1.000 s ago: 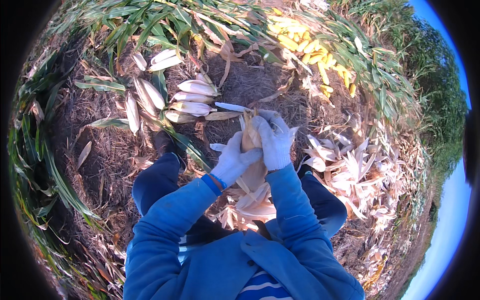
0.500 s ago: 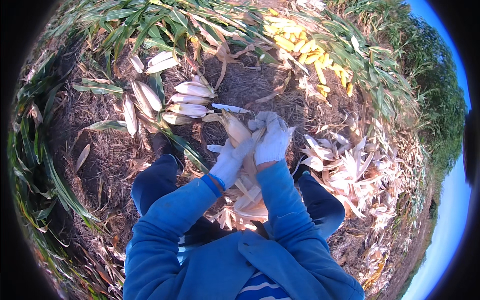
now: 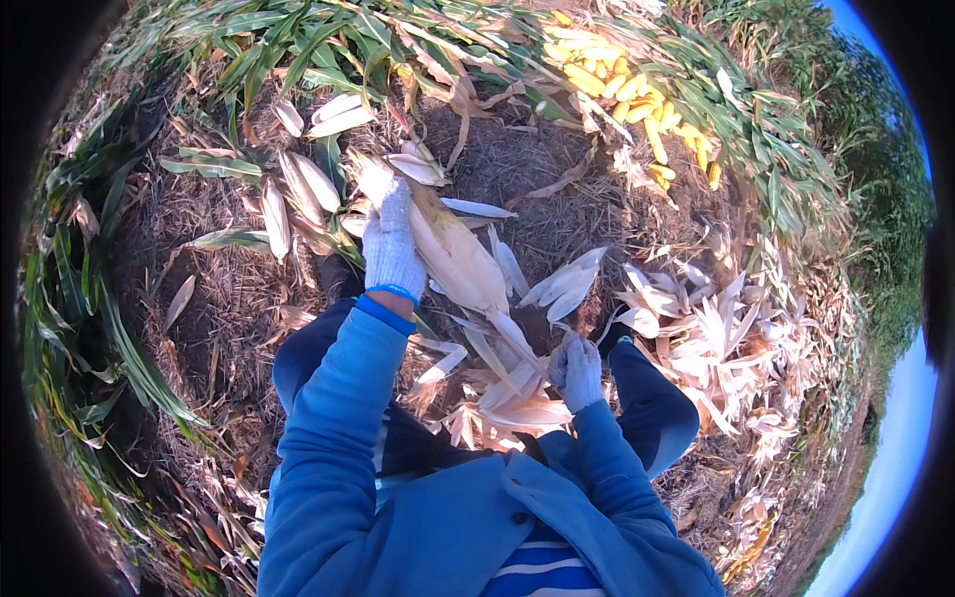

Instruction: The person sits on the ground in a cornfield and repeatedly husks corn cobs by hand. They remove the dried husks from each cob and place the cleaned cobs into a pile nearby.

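My left hand (image 3: pixel 392 244), in a white knit glove, reaches forward and left and is closed around an ear of corn (image 3: pixel 453 249) in its pale husk. The ear slants down to the right, its lower end toward my right hand. Also gloved, my right hand (image 3: pixel 577 370) is low by my right knee with its fingers curled together. A husk strip (image 3: pixel 519 338) runs close to those fingers; whether they grip it I cannot tell. Beyond my left hand lie unhusked ears (image 3: pixel 418 165), partly covered by it. Loose husks (image 3: pixel 565 287) lie between my hands.
Bare yellow cobs (image 3: pixel 642 104) are heaped at the far right. A large pile of stripped husks (image 3: pixel 711 333) lies right of my right knee. More unhusked ears (image 3: pixel 276 219) rest at the left. Cut green stalks (image 3: pixel 328 45) line the far side.
My hands, together before, have parted. The left has moved forward and left with the ear; the right has dropped back toward my right knee. Loose husk now lies on the ground between them.
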A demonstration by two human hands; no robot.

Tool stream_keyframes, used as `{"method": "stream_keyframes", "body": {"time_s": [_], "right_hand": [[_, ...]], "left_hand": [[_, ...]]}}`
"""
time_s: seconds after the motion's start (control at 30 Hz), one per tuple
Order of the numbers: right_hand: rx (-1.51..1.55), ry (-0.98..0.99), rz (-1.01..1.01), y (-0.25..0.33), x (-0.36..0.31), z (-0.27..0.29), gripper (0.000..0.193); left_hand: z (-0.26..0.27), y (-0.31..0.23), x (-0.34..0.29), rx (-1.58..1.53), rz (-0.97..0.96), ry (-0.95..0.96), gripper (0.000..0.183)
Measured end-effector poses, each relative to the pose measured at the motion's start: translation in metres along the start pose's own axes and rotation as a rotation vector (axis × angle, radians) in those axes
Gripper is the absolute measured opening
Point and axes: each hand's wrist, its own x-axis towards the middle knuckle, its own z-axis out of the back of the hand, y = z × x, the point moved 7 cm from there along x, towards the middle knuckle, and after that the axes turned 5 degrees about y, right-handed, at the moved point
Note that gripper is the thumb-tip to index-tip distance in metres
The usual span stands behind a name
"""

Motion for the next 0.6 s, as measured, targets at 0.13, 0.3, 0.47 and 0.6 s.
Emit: {"method": "stream_keyframes", "body": {"time_s": [0.13,0.3,0.47,0.6], "right_hand": [[-0.614,0.010,0.096,0.013,0.008,-0.004,0.031],[-0.337,0.136,0.497,0.125,0.016,-0.078,0.047],[-0.205,0.115,0.606,0.182,0.027,-0.124,0.035],[-0.046,0.077,0.678,0.189,0.029,-0.134,0.020]], "left_hand": [[-0.010,0.030,-0.021,0.128,0.091,0.124,0.050],[-0.027,0.048,-0.045,0.391,0.141,0.268,0.052],[-0.050,0.051,-0.062,0.374,0.187,0.454,0.052],[-0.049,0.051,-0.061,0.364,0.199,0.451,0.057]]}}
